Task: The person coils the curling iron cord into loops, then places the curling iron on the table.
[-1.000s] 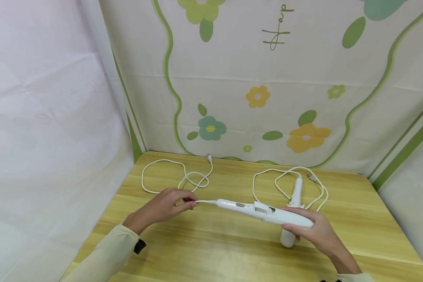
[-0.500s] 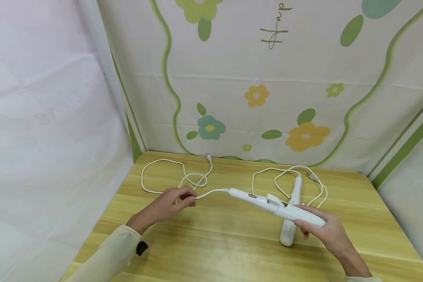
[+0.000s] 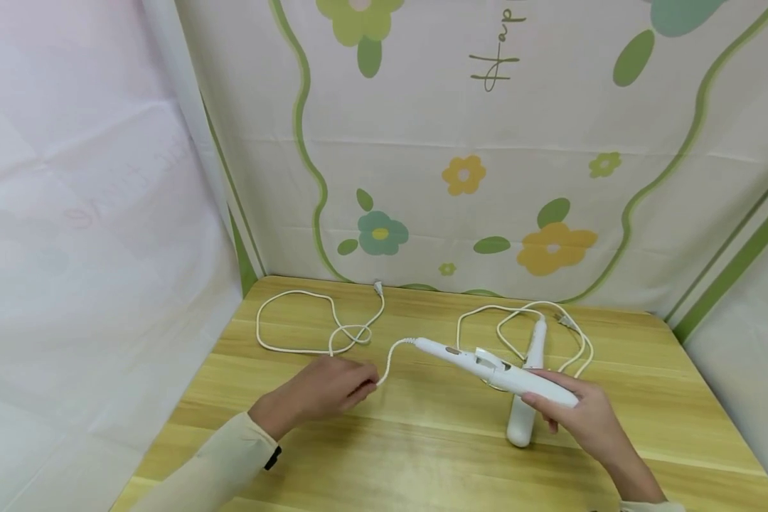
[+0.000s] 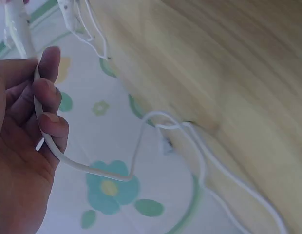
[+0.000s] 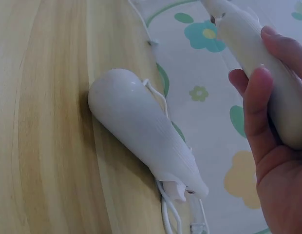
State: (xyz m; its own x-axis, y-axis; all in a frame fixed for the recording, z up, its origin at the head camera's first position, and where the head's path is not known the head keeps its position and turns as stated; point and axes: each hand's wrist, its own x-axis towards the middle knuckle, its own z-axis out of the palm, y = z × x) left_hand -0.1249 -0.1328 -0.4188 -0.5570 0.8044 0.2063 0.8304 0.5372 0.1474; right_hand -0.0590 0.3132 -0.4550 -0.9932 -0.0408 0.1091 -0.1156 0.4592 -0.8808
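Note:
My right hand [image 3: 592,419] grips a white curling iron [image 3: 518,379] by its thick end, thumb on the near side. The iron is held over the table, tilted, with its lever raised and its cord end toward the left. Its white cord [image 3: 389,361] sags from that end to my left hand [image 3: 326,387]. In the left wrist view the curled fingers [image 4: 51,92] hold the cord against the palm. Beneath the held iron a second white curling iron [image 5: 136,122] lies on the table, partly hidden in the head view.
The wooden table [image 3: 422,455] meets a flower-printed cloth [image 3: 409,142] at its back edge. The held iron's cord loops at the back left and ends in a plug [image 3: 378,288]. The second iron's cord [image 3: 486,308] coils at the back right beside its plug [image 3: 564,322].
My left hand has moved right and nearer the front edge, fingers turned down on the cord. The right hand has shifted right, then slightly back left, with the curling iron. The cord now sags more.

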